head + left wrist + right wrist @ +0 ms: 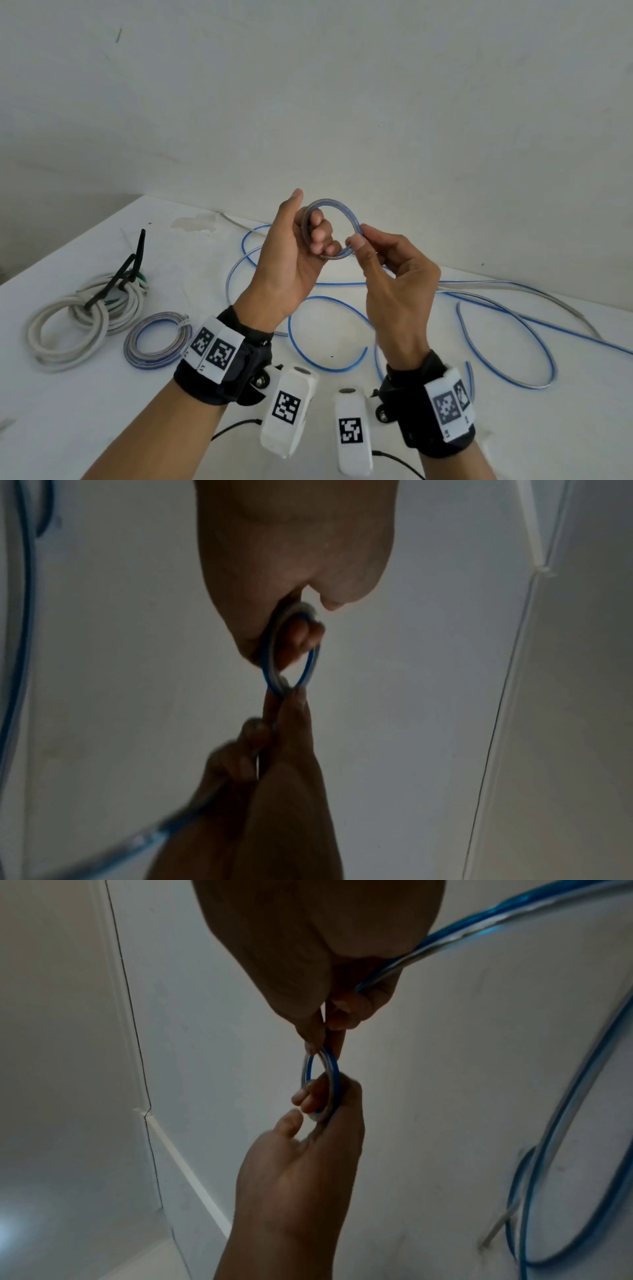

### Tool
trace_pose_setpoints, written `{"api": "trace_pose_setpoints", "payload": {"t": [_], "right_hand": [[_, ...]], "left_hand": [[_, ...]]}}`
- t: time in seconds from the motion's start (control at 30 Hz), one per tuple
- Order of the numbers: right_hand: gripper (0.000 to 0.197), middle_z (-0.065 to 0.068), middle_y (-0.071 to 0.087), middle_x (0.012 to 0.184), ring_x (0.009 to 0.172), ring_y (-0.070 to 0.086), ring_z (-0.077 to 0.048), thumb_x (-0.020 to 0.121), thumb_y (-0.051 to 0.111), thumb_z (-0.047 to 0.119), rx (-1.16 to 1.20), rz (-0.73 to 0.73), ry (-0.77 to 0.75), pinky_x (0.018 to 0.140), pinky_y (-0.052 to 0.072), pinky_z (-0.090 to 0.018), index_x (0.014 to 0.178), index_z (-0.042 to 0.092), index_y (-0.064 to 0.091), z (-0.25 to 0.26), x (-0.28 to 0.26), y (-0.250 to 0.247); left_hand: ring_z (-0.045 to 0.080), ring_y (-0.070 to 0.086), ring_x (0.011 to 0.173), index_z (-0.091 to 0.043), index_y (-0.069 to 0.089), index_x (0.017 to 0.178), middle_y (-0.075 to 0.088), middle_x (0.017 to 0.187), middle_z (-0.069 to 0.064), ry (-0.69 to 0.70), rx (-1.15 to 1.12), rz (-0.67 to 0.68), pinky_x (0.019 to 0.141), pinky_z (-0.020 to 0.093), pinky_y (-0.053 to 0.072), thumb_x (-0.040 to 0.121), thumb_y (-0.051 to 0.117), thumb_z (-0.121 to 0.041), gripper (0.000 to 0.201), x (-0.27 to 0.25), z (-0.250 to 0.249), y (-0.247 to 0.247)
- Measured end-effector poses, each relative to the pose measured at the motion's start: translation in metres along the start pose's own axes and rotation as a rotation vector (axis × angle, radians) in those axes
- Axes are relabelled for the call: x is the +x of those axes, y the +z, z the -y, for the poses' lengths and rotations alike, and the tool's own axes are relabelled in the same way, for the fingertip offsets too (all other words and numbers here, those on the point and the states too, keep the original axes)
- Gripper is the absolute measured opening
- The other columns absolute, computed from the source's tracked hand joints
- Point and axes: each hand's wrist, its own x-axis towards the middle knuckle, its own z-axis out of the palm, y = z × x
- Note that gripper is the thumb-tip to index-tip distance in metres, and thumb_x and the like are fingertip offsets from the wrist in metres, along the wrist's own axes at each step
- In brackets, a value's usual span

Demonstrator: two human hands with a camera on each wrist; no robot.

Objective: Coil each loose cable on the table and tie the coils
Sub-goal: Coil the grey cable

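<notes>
Head view: white table (102, 411) set against plain white walls.
Left hand (291, 253): raised over table, thumb up, fingers curled through small loop (337, 222).
Right hand (394, 274): just beside left, thumb and forefinger pinch loop's other side; cable runs on through palm.
Cable (507, 329): blue-and-clear, loose length sprawls on table under and right of both hands.
Blue coil (156, 339): tied, on table just left of left wrist.
White coil (78, 322): further left, black tie (120, 277) round it.
Wrist views: dim; both confirm grips on loop (291, 653) (322, 1080).
</notes>
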Motion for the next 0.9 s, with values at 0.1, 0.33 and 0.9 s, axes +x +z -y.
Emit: {"api": "trace_pose_setpoints", "payload": {"t": [0.1, 0.33, 0.9], "right_hand": [[0.009, 0.0, 0.078, 0.088, 0.092, 0.067, -0.039, 0.089, 0.079, 0.021, -0.039, 0.046, 0.013, 0.084, 0.058, -0.045, 0.096, 0.026, 0.078, -0.001, 0.008, -0.01], [0.009, 0.005, 0.078, 0.085, 0.088, 0.07, -0.025, 0.092, 0.075, 0.021, -0.226, 0.295, -0.011, 0.082, 0.055, -0.041, 0.099, 0.026, 0.078, 0.001, 0.02, -0.029], [0.017, -0.005, 0.076, 0.086, 0.077, 0.072, -0.02, 0.096, 0.069, 0.011, -0.047, 0.225, -0.038, 0.052, 0.053, -0.025, 0.11, 0.02, 0.072, 0.004, 0.011, -0.016]], "left_hand": [[0.016, 0.047, 0.052, -0.007, 0.058, 0.081, 0.055, 0.065, 0.008, -0.065, 0.148, 0.033, 0.069, 0.032, 0.059, 0.106, 0.042, -0.04, 0.045, 0.002, -0.007, -0.003], [0.015, 0.033, 0.043, -0.009, 0.056, 0.076, 0.043, 0.052, 0.004, -0.216, 0.5, 0.152, 0.073, 0.035, 0.06, 0.106, 0.042, -0.042, 0.047, 0.003, -0.012, -0.014], [0.012, 0.017, 0.052, -0.01, 0.051, 0.077, 0.019, 0.057, -0.007, 0.02, 0.512, 0.109, 0.052, 0.022, 0.036, 0.109, 0.039, -0.036, 0.042, -0.002, -0.014, -0.008]]}}
